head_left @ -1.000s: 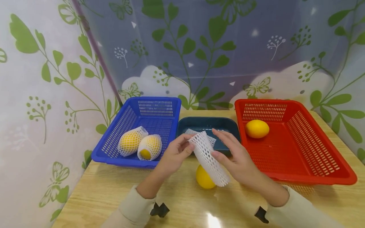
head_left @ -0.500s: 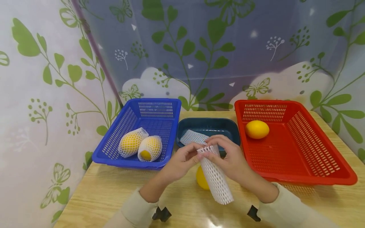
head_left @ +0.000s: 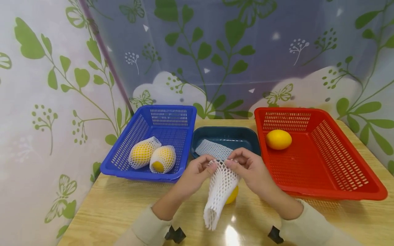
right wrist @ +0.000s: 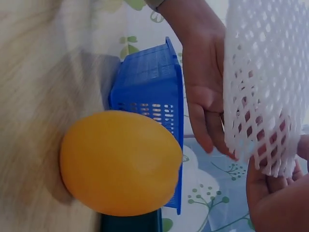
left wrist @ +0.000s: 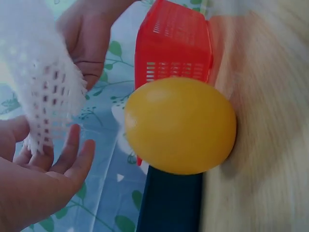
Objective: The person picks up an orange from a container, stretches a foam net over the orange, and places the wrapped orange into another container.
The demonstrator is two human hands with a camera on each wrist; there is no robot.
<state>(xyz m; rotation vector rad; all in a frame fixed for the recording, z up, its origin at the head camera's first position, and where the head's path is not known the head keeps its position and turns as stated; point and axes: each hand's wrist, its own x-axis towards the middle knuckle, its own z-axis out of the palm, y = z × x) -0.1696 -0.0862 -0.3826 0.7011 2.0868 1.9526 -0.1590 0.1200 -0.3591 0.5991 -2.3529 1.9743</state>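
Between my two hands a white foam net sleeve (head_left: 218,194) hangs down, its lower end spread toward me. My left hand (head_left: 194,175) pinches one side of its upper rim between thumb and fingers. The opposite side of that rim is pinched by my right hand (head_left: 253,172). Behind the sleeve a yellow oval fruit (head_left: 233,196) rests on the table, partly hidden in the head view. Both wrist views show the fruit (left wrist: 181,125) whole and bare, apart from the hands. The same sleeve (right wrist: 265,87) looks empty in the right wrist view.
A dark teal tray (head_left: 246,130) behind the hands holds another net sleeve (head_left: 212,148). At left, a blue basket (head_left: 138,175) contains two net-wrapped yellow fruits (head_left: 143,154). A red basket (head_left: 320,157) at right has one bare yellow fruit (head_left: 278,139) inside.
My right hand has closed in on the sleeve's upper rim, now gripped from both sides. The sleeve's lower end has swung from right to left, and its top is pulled wider.
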